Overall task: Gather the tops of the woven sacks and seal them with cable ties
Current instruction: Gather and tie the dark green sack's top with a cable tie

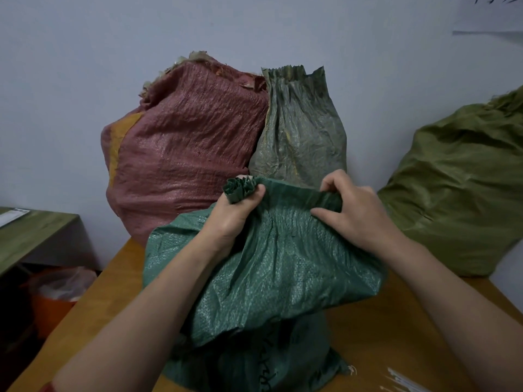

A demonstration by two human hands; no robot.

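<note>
grips pleated bunch of green sack point(268, 273) top in left hand point(235, 213) — pinches ungathered rim, running rightward from that grip, in right hand point(351, 213); sack body below both grips.

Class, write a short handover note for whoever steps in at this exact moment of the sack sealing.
Left hand grips the pleated bunch at the top of the dark green woven sack. Right hand pinches the ungathered rim. It stands on the yellow wooden table. Done: part of the top gathered. Left: gather the rest, fit a cable tie; none shows on it. The red woven sack behind looks unsealed.
</note>
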